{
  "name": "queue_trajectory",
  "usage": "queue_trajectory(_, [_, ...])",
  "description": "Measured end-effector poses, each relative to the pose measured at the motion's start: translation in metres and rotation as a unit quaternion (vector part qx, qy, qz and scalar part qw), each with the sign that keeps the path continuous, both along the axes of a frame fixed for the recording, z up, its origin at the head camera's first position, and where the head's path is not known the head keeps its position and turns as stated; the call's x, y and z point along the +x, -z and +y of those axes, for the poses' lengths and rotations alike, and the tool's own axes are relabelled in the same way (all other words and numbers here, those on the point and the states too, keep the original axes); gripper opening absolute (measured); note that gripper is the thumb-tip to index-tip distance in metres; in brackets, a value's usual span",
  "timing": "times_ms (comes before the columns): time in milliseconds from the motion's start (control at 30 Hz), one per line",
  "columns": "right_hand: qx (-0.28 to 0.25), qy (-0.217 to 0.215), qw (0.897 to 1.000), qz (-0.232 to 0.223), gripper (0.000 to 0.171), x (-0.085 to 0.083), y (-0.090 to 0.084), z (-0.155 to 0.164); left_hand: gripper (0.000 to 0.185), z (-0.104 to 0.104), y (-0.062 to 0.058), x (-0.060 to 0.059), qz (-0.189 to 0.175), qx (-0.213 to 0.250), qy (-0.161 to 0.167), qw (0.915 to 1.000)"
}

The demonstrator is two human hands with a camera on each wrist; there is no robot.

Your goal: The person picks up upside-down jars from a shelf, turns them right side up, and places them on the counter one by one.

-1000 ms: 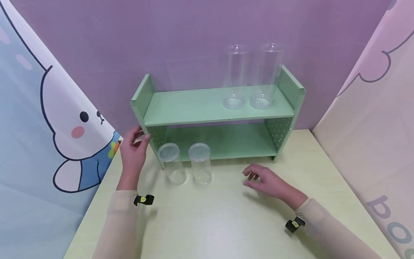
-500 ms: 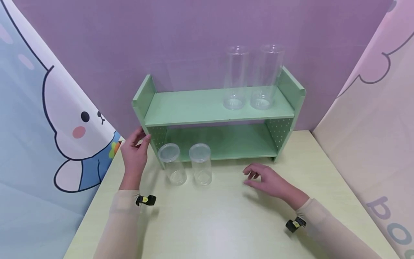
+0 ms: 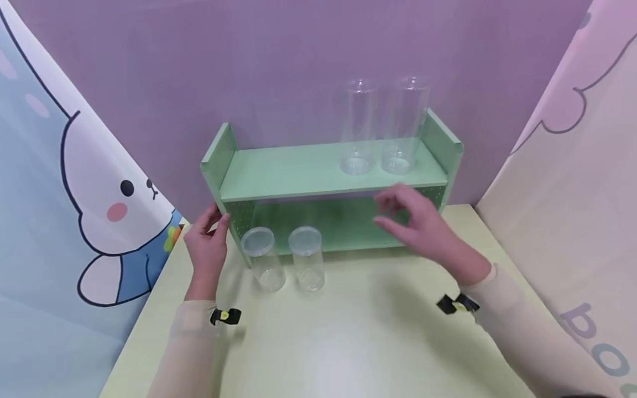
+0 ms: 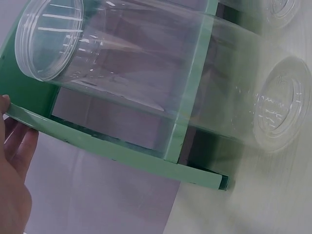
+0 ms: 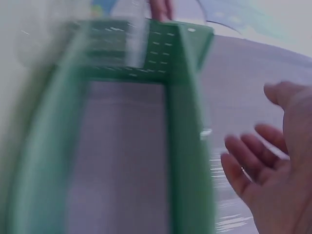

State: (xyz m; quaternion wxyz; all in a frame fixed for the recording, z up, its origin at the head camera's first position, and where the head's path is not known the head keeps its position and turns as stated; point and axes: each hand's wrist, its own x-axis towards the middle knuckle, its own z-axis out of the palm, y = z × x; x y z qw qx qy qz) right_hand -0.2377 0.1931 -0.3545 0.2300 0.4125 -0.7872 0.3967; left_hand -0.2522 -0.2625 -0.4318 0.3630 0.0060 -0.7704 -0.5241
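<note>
A green two-tier shelf (image 3: 283,171) stands on the table. My left hand (image 3: 206,243) pinches the front edge of its left side panel, thumb in front and fingers behind; the left wrist view shows this hand (image 4: 17,175) at the panel edge. My right hand (image 3: 423,224) is raised in front of the shelf's right half, below the upper tier. Its fingers are loosely bent with nothing between them, as the right wrist view shows for that hand (image 5: 273,161). Two tall clear jars (image 3: 358,130) stand upright on the upper tier, at the right.
Two shorter clear lidded jars (image 3: 269,262) stand on the pale table (image 3: 323,342), before the shelf's left half. A purple backdrop (image 3: 278,66) hangs behind, with a printed rabbit cloth (image 3: 114,254) at left and a pale printed cloth (image 3: 562,221) at right.
My right hand has risen from above the table to in front of the shelf's right half. My left hand stays at the side panel. The shelf and jars keep their places.
</note>
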Motion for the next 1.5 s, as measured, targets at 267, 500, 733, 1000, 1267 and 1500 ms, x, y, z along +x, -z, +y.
queue_trajectory(267, [-0.063,0.161,0.984,-0.039,0.060,-0.030,-0.068,-0.035,0.036,0.005,-0.006,0.010,0.018,-0.009,-0.004,0.9998])
queue_trajectory(500, [-0.058,0.265,0.961,-0.059,0.086,-0.049,-0.076,-0.060,0.035,0.006,-0.007,0.009,0.023,0.001,0.000,0.9997])
queue_trajectory(733, [-0.052,0.294,0.947,-0.121,0.102,-0.060,-0.073,-0.072,0.035,0.009,-0.009,0.009,0.030,0.011,0.005,0.9995])
queue_trajectory(1000, [-0.098,0.284,0.939,-0.167,0.108,-0.073,-0.069,-0.079,0.035,0.012,-0.007,0.007,0.028,0.013,0.006,0.9995])
queue_trajectory(1267, [-0.118,0.289,0.939,-0.146,0.112,-0.087,-0.063,-0.088,0.036,0.012,-0.005,0.005,0.025,0.011,0.001,0.9996])
queue_trajectory(1500, [-0.110,0.312,0.935,-0.130,0.118,-0.095,-0.060,-0.093,0.035,0.012,-0.003,0.002,0.034,0.007,0.001,0.9994])
